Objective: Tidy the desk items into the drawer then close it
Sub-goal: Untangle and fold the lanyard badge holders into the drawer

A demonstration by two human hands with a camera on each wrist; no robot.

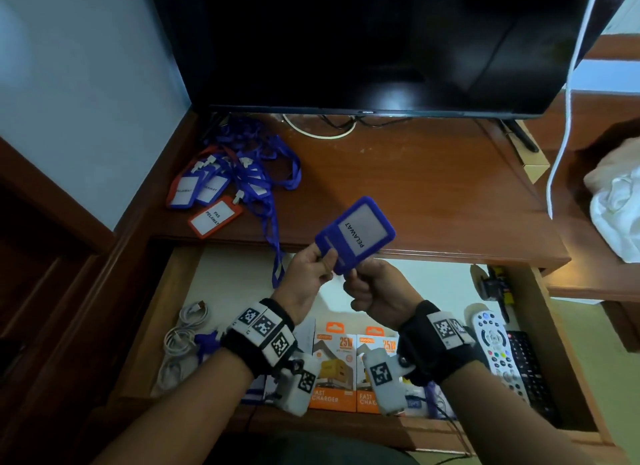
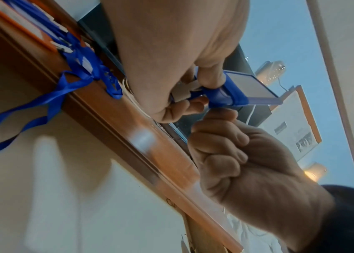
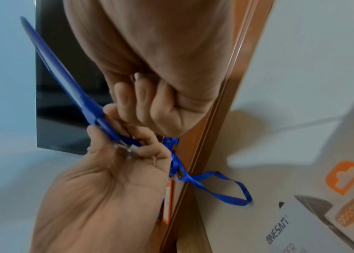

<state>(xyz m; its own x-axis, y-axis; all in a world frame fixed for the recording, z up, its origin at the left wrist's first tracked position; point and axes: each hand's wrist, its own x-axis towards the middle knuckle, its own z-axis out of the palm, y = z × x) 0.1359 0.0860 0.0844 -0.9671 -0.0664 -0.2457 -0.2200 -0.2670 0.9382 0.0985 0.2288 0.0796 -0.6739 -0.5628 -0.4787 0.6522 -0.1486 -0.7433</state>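
While both hands are pinching the blue badge holder [image 1: 355, 235] above the open drawer [image 1: 180, 284], the card body is sticking up and away from the fingers, long axis tilting forward-right over the bench [image 1: 415, 187] edge. Left hand [image 1: 306, 274] is gripping the clip end, thumb on top, fingers [image 2: 211, 77] curled tight around the strap tab. Right hand [image 1: 377, 291] is pinching the lower edge just beside it, other fingers folded in. Lanyard [image 1: 275, 243] is trailing from behind the left fingers back to the pile of badges [image 1: 207, 187] well left and forward of them. Drawer floor is lying directly below both hands, equally near to either; judging, the next move is a straight lowering, dragging the lanyard along.
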